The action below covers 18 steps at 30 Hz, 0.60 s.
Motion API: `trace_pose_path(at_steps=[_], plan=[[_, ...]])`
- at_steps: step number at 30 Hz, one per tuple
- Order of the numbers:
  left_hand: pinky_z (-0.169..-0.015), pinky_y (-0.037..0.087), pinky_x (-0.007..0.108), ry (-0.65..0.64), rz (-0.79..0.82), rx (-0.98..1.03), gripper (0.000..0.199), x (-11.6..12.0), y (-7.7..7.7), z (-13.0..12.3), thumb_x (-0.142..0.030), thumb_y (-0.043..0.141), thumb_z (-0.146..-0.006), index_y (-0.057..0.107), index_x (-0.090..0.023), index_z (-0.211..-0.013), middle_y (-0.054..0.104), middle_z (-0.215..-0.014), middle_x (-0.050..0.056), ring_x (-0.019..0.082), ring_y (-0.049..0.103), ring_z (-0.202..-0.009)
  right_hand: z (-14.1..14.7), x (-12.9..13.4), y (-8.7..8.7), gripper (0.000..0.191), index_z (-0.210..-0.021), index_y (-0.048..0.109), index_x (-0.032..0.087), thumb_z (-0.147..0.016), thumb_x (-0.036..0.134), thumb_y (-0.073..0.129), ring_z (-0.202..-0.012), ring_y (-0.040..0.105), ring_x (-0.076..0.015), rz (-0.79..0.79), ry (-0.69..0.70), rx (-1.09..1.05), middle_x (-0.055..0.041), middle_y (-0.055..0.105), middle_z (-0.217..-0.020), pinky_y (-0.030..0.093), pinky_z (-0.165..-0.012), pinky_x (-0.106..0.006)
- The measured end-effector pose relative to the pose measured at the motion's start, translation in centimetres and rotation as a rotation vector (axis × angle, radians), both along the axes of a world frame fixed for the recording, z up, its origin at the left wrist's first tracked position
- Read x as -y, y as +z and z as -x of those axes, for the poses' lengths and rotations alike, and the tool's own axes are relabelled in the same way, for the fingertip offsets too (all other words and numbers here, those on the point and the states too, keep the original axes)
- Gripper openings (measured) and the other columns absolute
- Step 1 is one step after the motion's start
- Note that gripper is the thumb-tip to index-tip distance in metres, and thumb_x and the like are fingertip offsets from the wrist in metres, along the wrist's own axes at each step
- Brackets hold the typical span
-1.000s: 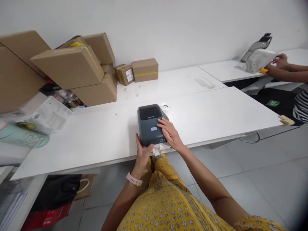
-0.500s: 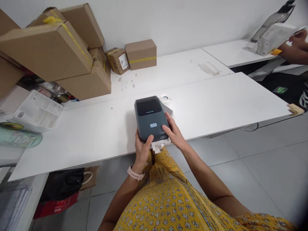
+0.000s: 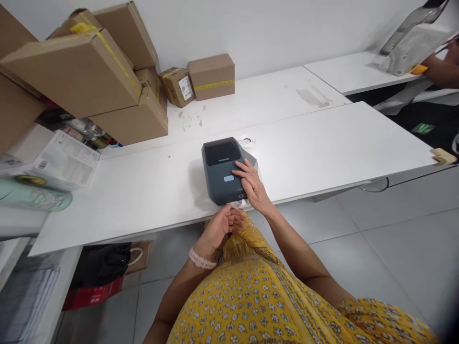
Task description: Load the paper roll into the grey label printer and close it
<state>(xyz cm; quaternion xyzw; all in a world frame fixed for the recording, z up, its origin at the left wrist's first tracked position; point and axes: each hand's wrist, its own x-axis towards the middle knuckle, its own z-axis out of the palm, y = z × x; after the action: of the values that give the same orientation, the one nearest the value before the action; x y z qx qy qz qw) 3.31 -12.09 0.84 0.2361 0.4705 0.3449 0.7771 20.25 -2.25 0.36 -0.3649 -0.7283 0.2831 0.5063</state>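
Device (image 3: 221, 185), one, dark, sits on the worktop (image 3: 304, 157); two small cartons (image 3: 212, 79) stand beyond, at eleven and twelve o'clock. I see two hands: right hand (image 3: 253, 185) loosely spread on it at four, left hand (image 3: 219, 227) at six beside white paper (image 3: 242, 204), grip hard to tell.

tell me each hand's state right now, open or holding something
Left hand: at the white paper; whether gripping it cannot be told.
Right hand: open, resting on the dark device.

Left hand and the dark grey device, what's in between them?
In the head view, crumpled white paper shows between the left hand and the dark grey device.
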Motion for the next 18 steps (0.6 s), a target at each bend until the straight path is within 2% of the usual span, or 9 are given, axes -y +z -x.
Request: trace_pose_path(at_steps=[3, 7, 13, 18], plan=[[-0.066, 0.059, 0.031, -0.063, 0.045, 0.17, 0.047, -2.4, 1.1, -0.2, -0.054, 0.065, -0.089, 0.077, -0.01, -0.103, 0.081, -0.098, 0.016, 0.02, 0.072, -0.075, 0.1, 0.1, 0.0, 0.047, -0.133, 0.069, 0.03, -0.111, 0.052, 0.034, -0.163, 0.032, -0.0253, 0.02, 0.004, -0.016, -0.0047, 0.06, -0.158, 0.026, -0.135, -0.061], [-0.073, 0.061, 0.036, -0.106, 0.004, 0.147, 0.039, -3.0, 1.1, -0.9, -0.048, 0.069, -0.088, 0.078, -0.012, -0.101, 0.082, -0.103, 0.018, 0.023, 0.075, -0.079, 0.1, 0.4, 0.4, 0.051, -0.132, 0.07, 0.034, -0.109, 0.06, 0.032, -0.163, 0.031, -0.0246, 0.068, -0.005, -0.016, -0.0014, 0.059, -0.158, 0.024, -0.135, -0.06], [-0.083, 0.063, 0.046, 0.012, -0.188, -0.051, 0.048, -1.8, -0.1, -2.1, -0.062, 0.075, -0.084, 0.076, -0.013, -0.088, 0.08, -0.083, 0.016, 0.025, 0.076, -0.071, 0.1, 0.4, 0.7, 0.054, -0.132, 0.07, 0.033, -0.108, 0.064, 0.031, -0.164, 0.03, -0.0253, 0.086, -0.007, 0.006, -0.0017, 0.059, -0.158, 0.023, -0.136, -0.06], [-0.085, 0.063, 0.053, 0.05, -0.266, -0.144, 0.059, -1.7, -0.8, -2.9, -0.076, 0.073, -0.079, 0.072, -0.017, -0.082, 0.079, -0.075, 0.014, 0.03, 0.078, -0.072, 0.1, 0.3, 0.5, 0.048, -0.133, 0.069, 0.035, -0.11, 0.056, 0.033, -0.162, 0.033, -0.0264, 0.033, -0.003, -0.007, -0.0014, 0.06, -0.157, 0.024, -0.135, -0.059]])
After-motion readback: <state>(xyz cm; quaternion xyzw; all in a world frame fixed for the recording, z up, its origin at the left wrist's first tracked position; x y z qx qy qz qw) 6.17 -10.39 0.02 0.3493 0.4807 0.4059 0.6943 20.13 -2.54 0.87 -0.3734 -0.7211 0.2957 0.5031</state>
